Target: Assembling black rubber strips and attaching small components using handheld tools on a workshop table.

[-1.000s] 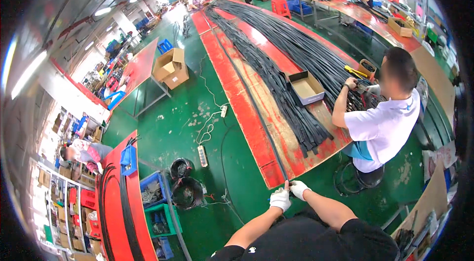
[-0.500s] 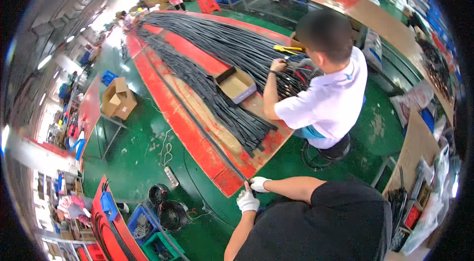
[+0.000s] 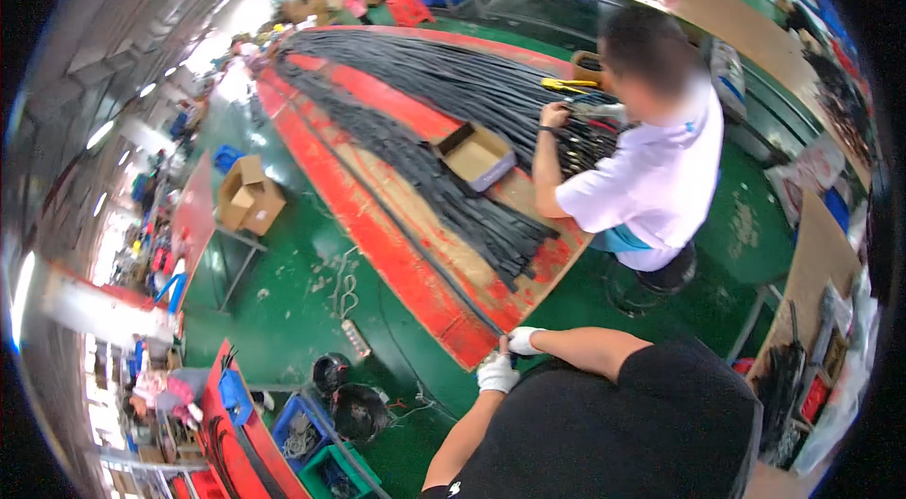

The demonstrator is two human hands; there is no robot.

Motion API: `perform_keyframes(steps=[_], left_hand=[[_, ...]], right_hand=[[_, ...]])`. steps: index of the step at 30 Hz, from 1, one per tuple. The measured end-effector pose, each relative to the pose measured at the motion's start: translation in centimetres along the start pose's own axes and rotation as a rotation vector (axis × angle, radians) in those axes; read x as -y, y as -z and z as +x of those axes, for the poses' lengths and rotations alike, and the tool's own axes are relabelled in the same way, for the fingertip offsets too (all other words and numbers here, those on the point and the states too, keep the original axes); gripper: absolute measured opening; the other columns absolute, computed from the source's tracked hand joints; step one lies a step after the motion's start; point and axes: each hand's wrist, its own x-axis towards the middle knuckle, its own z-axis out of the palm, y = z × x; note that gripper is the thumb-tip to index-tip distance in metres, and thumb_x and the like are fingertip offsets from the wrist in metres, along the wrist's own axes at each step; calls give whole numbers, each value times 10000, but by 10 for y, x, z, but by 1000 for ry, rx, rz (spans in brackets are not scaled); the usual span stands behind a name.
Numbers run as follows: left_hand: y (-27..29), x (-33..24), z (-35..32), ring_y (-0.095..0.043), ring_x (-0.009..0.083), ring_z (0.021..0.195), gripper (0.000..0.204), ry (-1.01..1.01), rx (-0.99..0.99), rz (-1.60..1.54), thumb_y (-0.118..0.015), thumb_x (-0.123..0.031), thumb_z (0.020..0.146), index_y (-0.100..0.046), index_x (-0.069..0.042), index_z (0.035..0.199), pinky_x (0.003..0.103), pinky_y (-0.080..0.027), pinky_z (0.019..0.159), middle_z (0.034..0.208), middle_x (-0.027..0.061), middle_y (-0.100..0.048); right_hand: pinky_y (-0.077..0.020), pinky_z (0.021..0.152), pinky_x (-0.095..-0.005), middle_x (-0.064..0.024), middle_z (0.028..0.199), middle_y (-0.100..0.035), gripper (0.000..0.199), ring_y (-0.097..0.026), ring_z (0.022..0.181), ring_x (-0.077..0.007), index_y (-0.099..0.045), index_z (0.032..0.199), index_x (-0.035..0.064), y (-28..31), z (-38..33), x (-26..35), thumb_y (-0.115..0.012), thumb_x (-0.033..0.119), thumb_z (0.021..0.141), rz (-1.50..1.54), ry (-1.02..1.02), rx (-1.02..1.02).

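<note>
The left hand in a white glove (image 3: 496, 373) and the right hand in a white glove (image 3: 522, 340) both pinch shut on the near end of a long thin black rubber strip (image 3: 396, 235). It lies along the long red wooden table (image 3: 415, 287). It looks soft, bendy and light, so holding its end seems best.

A person in a white shirt (image 3: 651, 183) is sitting on a stool beside me. An open cardboard box (image 3: 477, 155) is lying on the long red table (image 3: 396, 254). Another box (image 3: 247, 195) is sitting on a small table.

Head-worn fisheye, high above (steeply downward)
</note>
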Motion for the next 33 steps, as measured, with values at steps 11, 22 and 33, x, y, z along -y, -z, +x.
perform_keyframes(steps=[11, 22, 33], left_hand=[[-10, 15, -15, -713, 381, 1095, 868, 50, -35, -25, -696, -205, 829, -385, -154, 1638, 504, -557, 947, 1208, 200, -705], [-4, 8, -12, -721, 379, 1086, 899, 41, -51, -85, -715, -199, 811, -379, -172, 1644, 479, -575, 931, 1192, 207, -710], [6, 5, -12, -718, 386, 1096, 849, 79, -136, -94, -686, -176, 837, -382, -143, 1629, 495, -568, 950, 1213, 212, -708]], right_hand=[[-574, 771, -410, -148, 1069, -782, 315, -738, 879, -285, -728, 1185, 50, -18, -12, 15, -568, 236, 988, 79, -102, 47], [-557, 874, -438, -199, 1152, -761, 377, -718, 1028, -334, -698, 1251, -13, -7, -21, 10, -575, 173, 946, -32, -5, -45], [-540, 986, -434, -209, 1273, -743, 400, -703, 1166, -348, -672, 1325, -6, -2, -7, 17, -553, 209, 1009, -68, 16, -76]])
